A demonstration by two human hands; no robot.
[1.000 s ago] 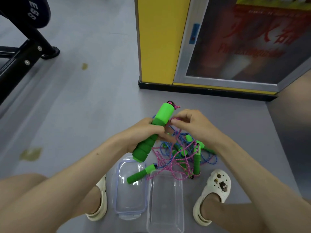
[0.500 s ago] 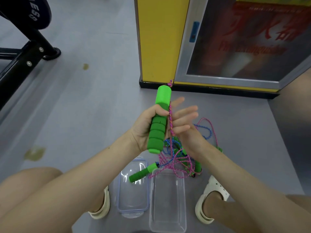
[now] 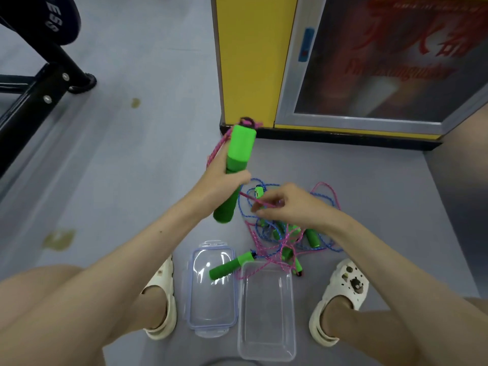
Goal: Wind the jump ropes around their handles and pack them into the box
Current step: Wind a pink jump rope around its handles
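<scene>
My left hand (image 3: 221, 180) grips a pair of green foam handles (image 3: 239, 151) held together, tilted up and away from me. A pink rope (image 3: 219, 146) runs from their top down the left side and under my hand. My right hand (image 3: 287, 206) pinches that pink rope just right of the handles' lower end. On the floor beyond lies a tangled pile of pink and blue ropes (image 3: 280, 239) with several green handles. One loose green handle (image 3: 231, 265) rests across the clear lid (image 3: 211, 294). The clear plastic box (image 3: 266, 313) stands open beside the lid.
I squat on a grey floor with a white clog (image 3: 161, 307) left and another clog (image 3: 340, 294) right of the box. A yellow cabinet (image 3: 248, 62) with a glazed door stands ahead. A black gym machine frame (image 3: 34, 83) is at the far left.
The handles tipped from upright to a slant away from me. My right hand dropped from beside them with fingers spread to pinching the pink rope lower down, at their right.
</scene>
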